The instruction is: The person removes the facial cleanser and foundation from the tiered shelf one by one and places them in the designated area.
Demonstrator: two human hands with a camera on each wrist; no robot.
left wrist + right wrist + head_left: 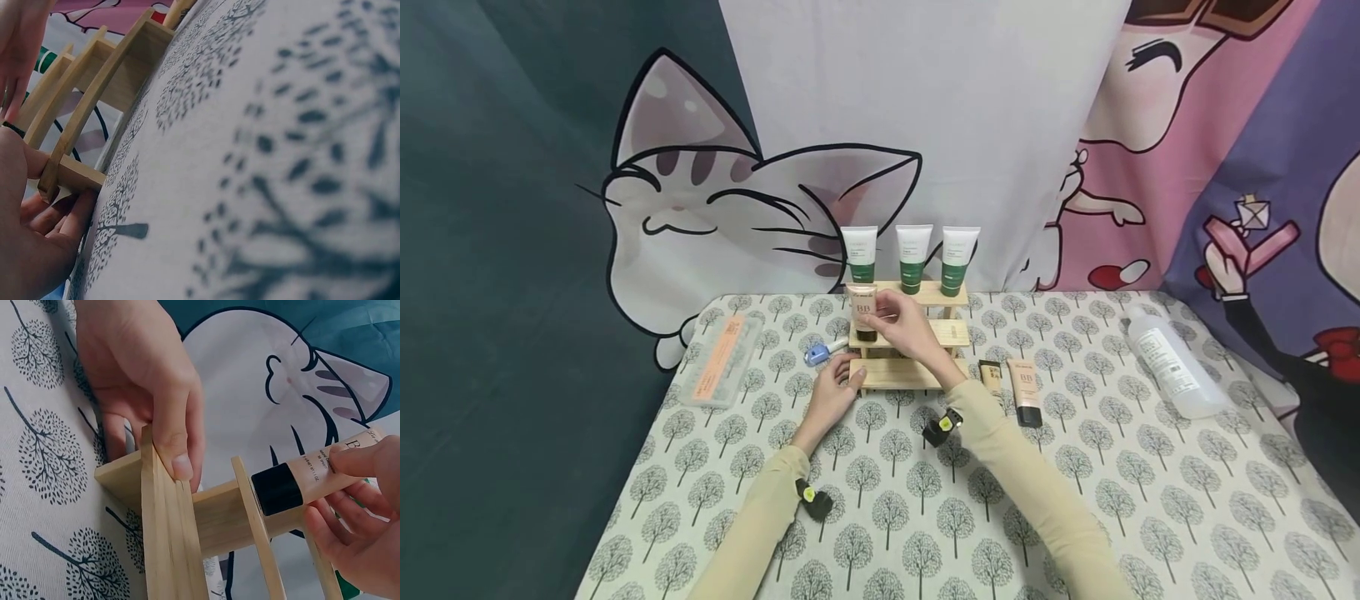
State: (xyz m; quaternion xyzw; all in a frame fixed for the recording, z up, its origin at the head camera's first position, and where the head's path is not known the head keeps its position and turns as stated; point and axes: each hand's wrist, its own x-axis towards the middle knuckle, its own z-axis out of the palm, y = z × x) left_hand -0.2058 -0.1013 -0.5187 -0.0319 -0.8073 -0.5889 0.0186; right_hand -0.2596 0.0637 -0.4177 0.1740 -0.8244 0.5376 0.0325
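Observation:
A three-step wooden stand (898, 374) has three white-and-green tubes (913, 258) on its top step. My right hand (910, 327) pinches a beige BB cream tube (322, 464) between thumb and fingers, its black cap facing down. In the right wrist view that cap is right at the edge of the middle shelf (253, 525). At the stand's left end my left hand (835, 390) grips the lowest step, thumb on top and fingers around its side. The left wrist view shows this grip on the wooden end (78, 175).
Right of the stand lie a small beige tube (991, 377) and another BB cream tube (1026, 392). A clear bottle (1176, 367) lies farther right. On the left are a flat plastic case (722, 362) with an orange label and a blue-and-white object (818, 353). A printed curtain (925, 100) hangs behind.

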